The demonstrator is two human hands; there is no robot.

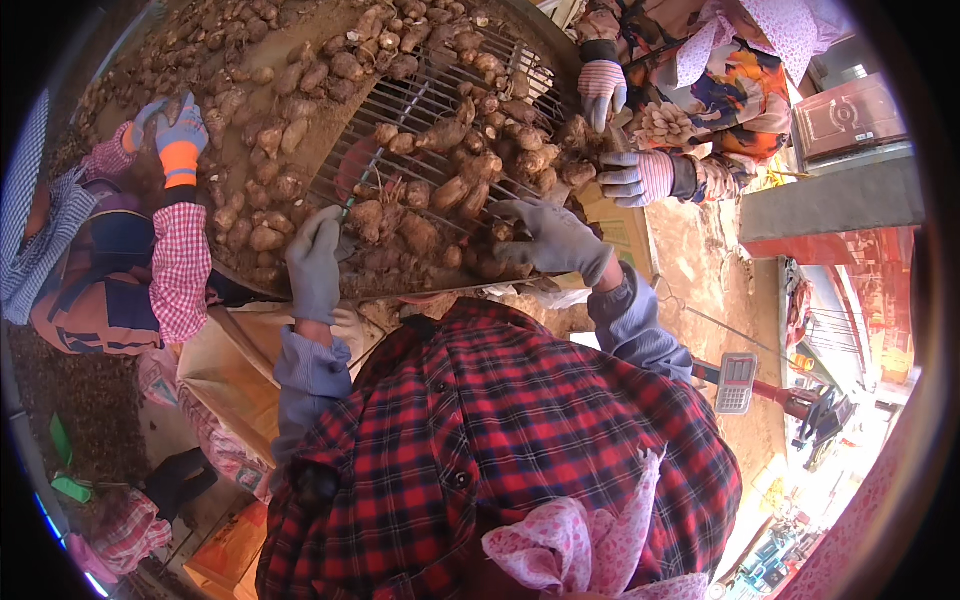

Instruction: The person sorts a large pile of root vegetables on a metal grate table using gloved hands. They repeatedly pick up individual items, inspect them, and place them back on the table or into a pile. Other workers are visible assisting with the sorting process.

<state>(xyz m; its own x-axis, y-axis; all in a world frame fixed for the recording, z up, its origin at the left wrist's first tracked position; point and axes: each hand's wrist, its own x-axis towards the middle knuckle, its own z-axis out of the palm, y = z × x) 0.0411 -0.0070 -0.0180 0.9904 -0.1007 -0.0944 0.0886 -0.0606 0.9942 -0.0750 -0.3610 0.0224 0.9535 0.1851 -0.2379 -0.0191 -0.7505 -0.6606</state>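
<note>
Brown, soil-covered taro-like tubers (416, 234) lie heaped on a grate of metal bars (367, 154) in front of me. My left hand (313, 262), in a grey glove, is at the grate's near left corner, beside the tubers. Its fingers point away from me and are partly curled, and its palm side is hidden. Over the near right part of the heap is my right hand (559, 236), also gloved in grey. Its thumb and fingers are spread around a small tuber (502, 231); whether they grip it is unclear.
Across on the right, a co-worker's striped gloved hands (637, 178) touch the heap. Another co-worker's orange-and-grey gloved hand (181, 146) reaches over tubers on a brown surface (330, 112) at left. A cardboard box (622, 225) and a scale display (736, 382) stand at right.
</note>
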